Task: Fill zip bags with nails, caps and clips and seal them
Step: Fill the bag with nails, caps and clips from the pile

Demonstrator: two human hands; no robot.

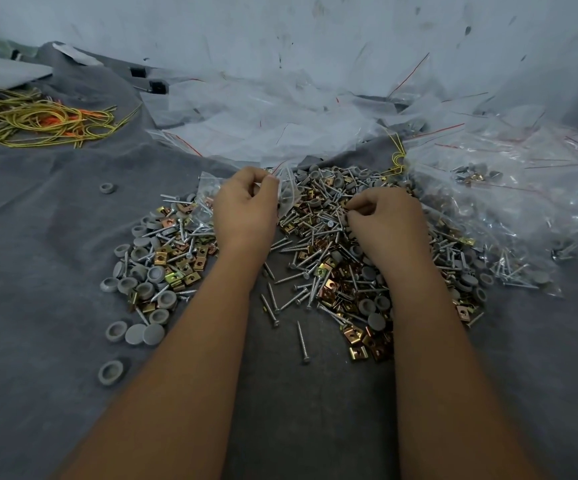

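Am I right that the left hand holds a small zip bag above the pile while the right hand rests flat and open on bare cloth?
Not quite. In the head view the right hand is curled, fingertips picking in the hardware pile, not flat on cloth. The left hand does hold the zip bag.

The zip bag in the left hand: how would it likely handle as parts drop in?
The zip bag looks like thin clear film, so probably floppy and needing its mouth held open. Pointed nails might snag it.
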